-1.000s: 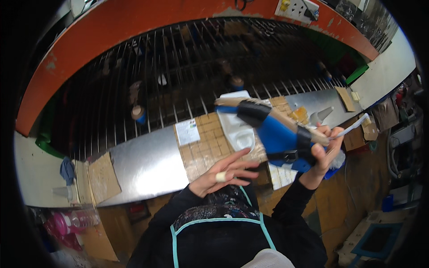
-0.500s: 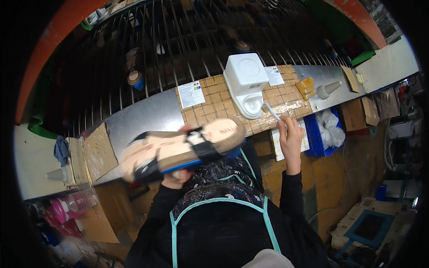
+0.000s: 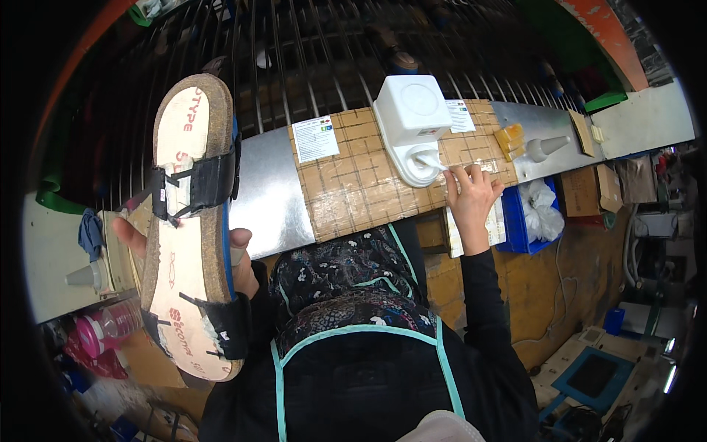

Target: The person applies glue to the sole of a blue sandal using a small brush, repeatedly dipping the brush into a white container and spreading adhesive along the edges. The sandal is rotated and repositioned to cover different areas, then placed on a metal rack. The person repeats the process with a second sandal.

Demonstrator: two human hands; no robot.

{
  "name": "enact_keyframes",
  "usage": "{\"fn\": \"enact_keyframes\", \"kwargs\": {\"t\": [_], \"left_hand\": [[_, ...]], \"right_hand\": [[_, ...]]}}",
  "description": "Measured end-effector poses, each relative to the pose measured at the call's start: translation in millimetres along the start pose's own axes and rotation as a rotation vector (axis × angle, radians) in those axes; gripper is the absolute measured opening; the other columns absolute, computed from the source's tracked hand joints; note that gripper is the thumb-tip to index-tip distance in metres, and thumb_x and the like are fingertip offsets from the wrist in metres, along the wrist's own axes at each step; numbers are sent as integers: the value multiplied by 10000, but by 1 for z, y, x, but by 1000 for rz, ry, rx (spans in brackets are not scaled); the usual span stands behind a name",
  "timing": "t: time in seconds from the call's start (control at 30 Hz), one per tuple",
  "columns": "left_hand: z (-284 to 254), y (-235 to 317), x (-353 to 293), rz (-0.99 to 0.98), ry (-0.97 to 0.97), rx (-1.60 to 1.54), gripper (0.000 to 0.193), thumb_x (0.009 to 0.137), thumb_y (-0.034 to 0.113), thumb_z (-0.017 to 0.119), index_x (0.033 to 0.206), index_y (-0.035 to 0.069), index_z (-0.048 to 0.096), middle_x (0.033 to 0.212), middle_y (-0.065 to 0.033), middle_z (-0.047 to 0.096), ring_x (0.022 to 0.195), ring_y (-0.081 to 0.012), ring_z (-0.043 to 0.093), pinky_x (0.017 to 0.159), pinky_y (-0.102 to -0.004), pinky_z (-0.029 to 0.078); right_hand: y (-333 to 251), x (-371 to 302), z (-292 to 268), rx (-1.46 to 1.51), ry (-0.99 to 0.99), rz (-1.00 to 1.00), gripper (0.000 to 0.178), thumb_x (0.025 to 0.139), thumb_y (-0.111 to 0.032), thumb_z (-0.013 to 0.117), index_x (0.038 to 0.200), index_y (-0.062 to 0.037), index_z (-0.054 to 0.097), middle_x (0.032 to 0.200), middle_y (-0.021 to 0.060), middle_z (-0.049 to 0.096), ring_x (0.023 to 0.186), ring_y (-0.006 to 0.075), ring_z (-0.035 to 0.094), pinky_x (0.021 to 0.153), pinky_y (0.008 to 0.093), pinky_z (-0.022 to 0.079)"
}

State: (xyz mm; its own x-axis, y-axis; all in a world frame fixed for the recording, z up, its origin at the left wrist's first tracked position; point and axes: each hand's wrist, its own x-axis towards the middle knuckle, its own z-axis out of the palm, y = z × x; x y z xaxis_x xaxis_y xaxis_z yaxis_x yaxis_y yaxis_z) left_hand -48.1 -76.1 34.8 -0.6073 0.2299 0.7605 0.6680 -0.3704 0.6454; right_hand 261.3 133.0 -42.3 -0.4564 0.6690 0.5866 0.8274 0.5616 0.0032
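Note:
My left hand (image 3: 244,271) grips an unfinished sandal (image 3: 180,254) around its middle, thumb on one side and fingers on the other. Its underside faces up, with pale insole board, a cork-brown rim, a thin blue edge and black straps folded over onto the board. My right hand (image 3: 473,195) pinches a slim white-handled brush (image 3: 437,164). The brush's tip is down in the small round cup of a white plastic dispenser (image 3: 416,110), which stands on the brown-taped part of the bench. The bristles are hidden in the cup.
Metal rods of a rack (image 3: 309,66) run beyond the bench, with more shoes among them. Right along the bench lie a yellow block (image 3: 509,141) and a grey cone nozzle (image 3: 549,149). Below stands a blue bin (image 3: 534,239) with white bags. A pink-lidded bottle (image 3: 110,329) is at left.
The sandal has swung from lying crosswise to standing lengthwise, farther left and nearer my view. My right hand has moved up and left, bringing the brush into the cup.

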Motion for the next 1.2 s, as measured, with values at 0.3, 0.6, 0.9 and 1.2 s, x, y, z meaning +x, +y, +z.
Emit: {"fn": "enact_keyframes", "kwargs": {"t": [0.3, 0.6, 0.9, 1.2], "left_hand": [[-1, -3, -1, 126, -174, 390, 907, 729, 422, 797, 1410, 45, 333, 1397, -183, 389, 1269, -290, 446, 1049, -424, 413], [46, -36, -31, -267, -177, -208, 710, 780, 287, 776, 1362, 65, 437, 1417, -265, 376, 1246, -348, 492, 990, -422, 475], [111, -62, -77, 114, -315, -121, 652, 800, 220, 779, 1346, 45, 467, 1430, -331, 345, 1201, -346, 550, 948, -379, 515], [121, -53, -53, 326, -128, 51, 403, 795, 178, 741, 1143, 115, 548, 1264, -242, 586, 1209, -398, 550, 1029, -512, 422]], "right_hand": [[11, -1, -15, 251, -231, 283, 218, 883, -283, 671, 792, -89, 710, 715, 61, 648, 636, 220, 581, 763, 377, 354], [33, -27, 6, 1255, -514, 889, 229, 941, -237, 623, 835, -38, 660, 653, -30, 574, 581, 36, 468, 545, 196, 332], [-30, 20, -49, 509, 160, 227, 121, 774, -83, 771, 889, -105, 738, 778, 38, 629, 776, 158, 567, 773, 290, 370], [-104, 34, -80, 1117, 109, 221, 195, 809, -19, 736, 1002, -46, 740, 1024, 67, 536, 701, 68, 508, 573, 174, 428]]}}
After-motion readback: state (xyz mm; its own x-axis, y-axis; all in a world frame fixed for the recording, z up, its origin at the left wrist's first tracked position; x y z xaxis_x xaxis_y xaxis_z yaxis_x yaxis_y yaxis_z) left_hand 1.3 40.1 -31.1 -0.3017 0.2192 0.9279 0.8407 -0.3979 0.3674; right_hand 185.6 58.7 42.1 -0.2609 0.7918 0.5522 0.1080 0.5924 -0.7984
